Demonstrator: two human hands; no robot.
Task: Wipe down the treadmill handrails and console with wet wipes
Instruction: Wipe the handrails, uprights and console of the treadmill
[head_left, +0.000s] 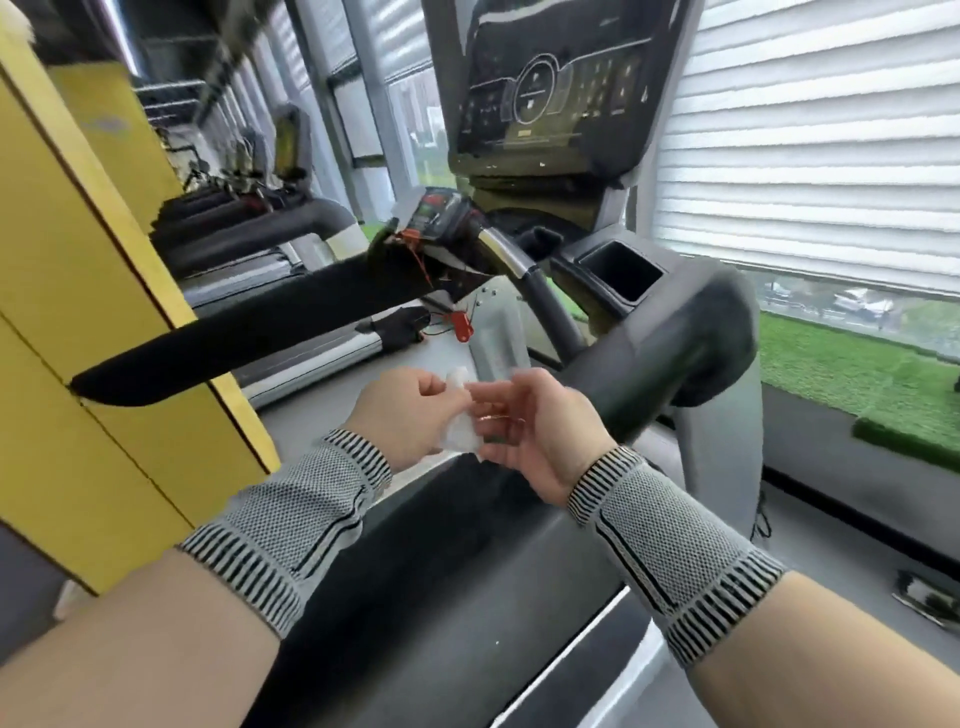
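Note:
A crumpled white wet wipe (461, 426) is pinched between both of my hands above the treadmill belt. My left hand (410, 410) grips its upper left part. My right hand (530, 431) holds its right side with curled fingers. Both wrists wear grey knitted bands. The dark console (550, 88) stands tilted ahead at the top. The left handrail (249, 332) runs black toward the lower left. The right handrail (675, 353) curves thick and dark just right of my hands.
A yellow cabinet (104, 291) stands close on the left. A red safety clip (461, 326) hangs on a cord under the console. A cup holder (621, 270) sits at the right of the console. Window blinds (810, 135) and green turf (857, 374) lie to the right.

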